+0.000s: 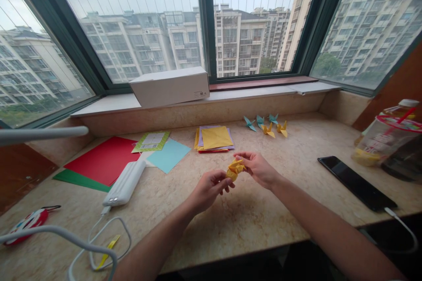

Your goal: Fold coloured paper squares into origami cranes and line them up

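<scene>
L hand (pixel 208 189) & R hand (pixel 259 168) both pinched 1 yellow folded paper (pixel 235 168); 5 finished cranes (pixel 266 125) sat far right: 3 teal, 2 yellow.

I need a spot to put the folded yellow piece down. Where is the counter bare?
Bare stone lies between the hands and the phone, and near the counter's front edge. It is crowded left by the power bank and colored sheets, and behind by the paper stack and cranes.

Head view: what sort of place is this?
Probably a flat's bay-window ledge used as a craft spot: apartment blocks outside the window, a stone counter, origami paper stack and folded cranes. Both hands hold a yellow paper fold.
</scene>
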`<action>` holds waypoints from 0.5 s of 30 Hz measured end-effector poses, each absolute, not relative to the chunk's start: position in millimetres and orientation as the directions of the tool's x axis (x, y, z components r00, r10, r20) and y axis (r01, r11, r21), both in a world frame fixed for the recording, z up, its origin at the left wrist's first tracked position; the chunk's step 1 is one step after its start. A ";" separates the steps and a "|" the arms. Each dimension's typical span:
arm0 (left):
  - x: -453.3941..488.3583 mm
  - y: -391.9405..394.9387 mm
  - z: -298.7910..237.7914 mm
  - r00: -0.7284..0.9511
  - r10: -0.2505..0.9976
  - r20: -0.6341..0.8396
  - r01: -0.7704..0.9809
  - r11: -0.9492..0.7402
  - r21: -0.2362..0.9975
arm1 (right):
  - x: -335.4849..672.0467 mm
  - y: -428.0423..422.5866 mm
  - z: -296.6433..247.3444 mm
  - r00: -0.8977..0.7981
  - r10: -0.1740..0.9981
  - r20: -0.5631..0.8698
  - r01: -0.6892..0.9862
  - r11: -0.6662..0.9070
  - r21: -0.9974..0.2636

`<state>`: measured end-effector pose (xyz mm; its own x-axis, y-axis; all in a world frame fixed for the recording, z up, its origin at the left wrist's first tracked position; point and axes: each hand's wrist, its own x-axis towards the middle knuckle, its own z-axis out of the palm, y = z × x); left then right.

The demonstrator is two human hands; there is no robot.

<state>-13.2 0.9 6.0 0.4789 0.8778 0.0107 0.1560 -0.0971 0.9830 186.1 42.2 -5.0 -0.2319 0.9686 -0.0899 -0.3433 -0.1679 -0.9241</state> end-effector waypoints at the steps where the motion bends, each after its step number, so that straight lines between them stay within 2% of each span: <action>1: -13.4 0.4 6.7 0.487 0.873 0.003 0.159 -0.092 0.983 | 188.3 43.1 -3.6 -0.236 0.966 -0.101 -0.351 -0.182 -0.919; 10: -13.2 -1.2 8.1 0.516 0.857 0.014 0.140 -0.100 0.985 | 198.7 47.2 0.4 -0.291 0.947 -0.137 -0.386 -0.247 -0.889; 13: -13.0 -2.3 9.5 0.531 0.847 0.029 0.169 -0.139 0.976 | 198.8 47.9 2.1 -0.269 0.952 -0.147 -0.355 -0.240 -0.904; 15: -13.2 -2.6 11.2 0.509 0.859 0.058 0.218 -0.194 0.956 | 198.4 47.3 3.3 -0.239 0.964 -0.112 -0.288 -0.181 -0.940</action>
<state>-13.2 -2.6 11.2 0.5092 0.8587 0.0577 0.2182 -0.1937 0.9565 198.4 47.3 3.3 -0.2393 0.9644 -0.1124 -0.2885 -0.1811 -0.9402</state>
